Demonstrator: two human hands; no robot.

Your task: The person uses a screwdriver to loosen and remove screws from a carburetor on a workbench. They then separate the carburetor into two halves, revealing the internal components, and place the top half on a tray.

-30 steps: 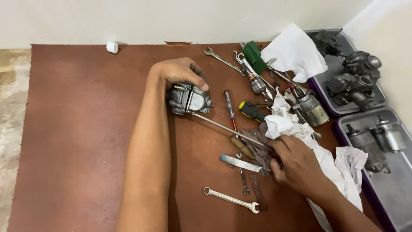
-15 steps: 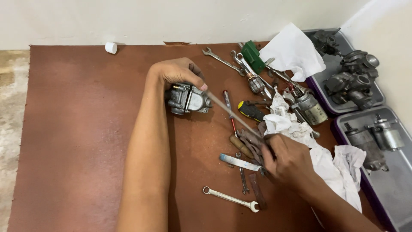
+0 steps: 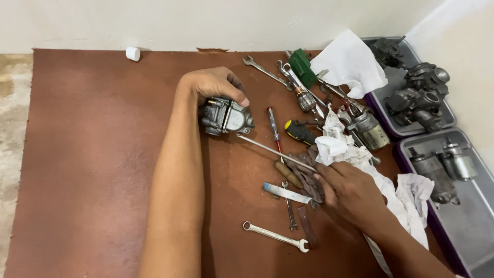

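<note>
Brown mat [image 3: 92, 154] covers the floor up to a pale wall. Head view: left hand [image 3: 213, 85] grips a small metal carburetor [image 3: 225, 116] from above, near the mat's centre. Right hand [image 3: 350, 193], at 4 o'clock from it, pinches the end of a long thin rod [image 3: 275, 151]; the rod's tip touches the carburetor. Loose wrench [image 3: 275, 236] lies at 6 o'clock. White rags [image 3: 355, 62] and grey trays [image 3: 471, 226] of parts sit at 3 o'clock.

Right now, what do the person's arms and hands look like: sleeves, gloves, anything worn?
Both hands are bare: the left hand and right hand wear no gloves. Both forearms are uncovered for as far as the frame shows them, with no sleeves, watch, rings or bands visible.
</note>
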